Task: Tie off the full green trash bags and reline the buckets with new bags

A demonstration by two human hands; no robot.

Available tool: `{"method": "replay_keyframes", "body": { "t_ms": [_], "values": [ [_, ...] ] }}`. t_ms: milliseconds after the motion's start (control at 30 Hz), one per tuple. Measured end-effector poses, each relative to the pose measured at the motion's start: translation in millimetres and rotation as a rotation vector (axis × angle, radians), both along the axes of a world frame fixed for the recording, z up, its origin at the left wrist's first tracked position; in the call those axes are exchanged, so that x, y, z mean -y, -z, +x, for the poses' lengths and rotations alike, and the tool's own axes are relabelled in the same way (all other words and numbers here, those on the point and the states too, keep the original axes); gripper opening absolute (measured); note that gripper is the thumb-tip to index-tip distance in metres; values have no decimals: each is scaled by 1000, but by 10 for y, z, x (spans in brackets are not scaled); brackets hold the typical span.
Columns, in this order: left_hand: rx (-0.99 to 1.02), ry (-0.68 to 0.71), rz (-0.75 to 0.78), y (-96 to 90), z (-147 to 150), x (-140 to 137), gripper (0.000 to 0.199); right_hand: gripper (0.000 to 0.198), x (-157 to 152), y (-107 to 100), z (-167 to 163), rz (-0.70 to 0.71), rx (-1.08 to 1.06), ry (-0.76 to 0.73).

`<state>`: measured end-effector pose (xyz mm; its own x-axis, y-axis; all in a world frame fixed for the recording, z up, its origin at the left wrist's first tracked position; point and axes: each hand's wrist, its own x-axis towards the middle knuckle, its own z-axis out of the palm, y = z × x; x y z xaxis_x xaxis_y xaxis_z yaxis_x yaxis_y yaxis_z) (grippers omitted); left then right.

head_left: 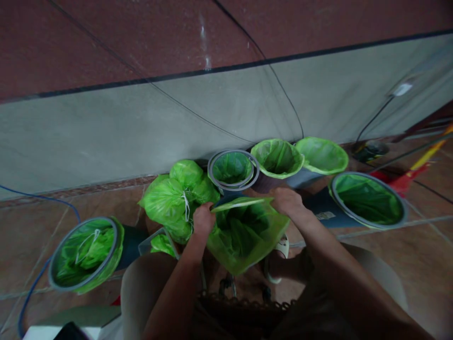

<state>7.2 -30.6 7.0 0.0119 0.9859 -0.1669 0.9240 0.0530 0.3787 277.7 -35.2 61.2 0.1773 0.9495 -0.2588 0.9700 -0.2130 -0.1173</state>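
Between my knees a green garbage bag hangs with its mouth spread wide. My left hand is closed on the left end of its rim, and my right hand grips the right end. The bag's rim is stretched between both hands. Just beyond it stands a trash can with a grey ring and a green liner. Close to my left hand lie filled green bags, one tied with a white string.
Two more lined cans stand along the wall. Lined blue cans tilt outward on either side. A clear box holds a green bag. A white box, a blue hose and a red dustpan lie around.
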Motion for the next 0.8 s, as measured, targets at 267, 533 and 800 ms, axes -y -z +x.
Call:
{"method": "replay_keyframes", "body": {
  "t_ms": [267, 533, 800],
  "values": [
    [106, 108, 41, -22, 111, 45, 33, 28, 88, 144, -574, 148, -74, -405],
    [244, 103, 34, -86, 131, 50, 36, 30, 12, 113, -506, 198, -108, -244],
    [308, 117, -6, -147, 127, 26, 21, 32, 20, 192, -485, 201, -163, -198]
  ]
}}
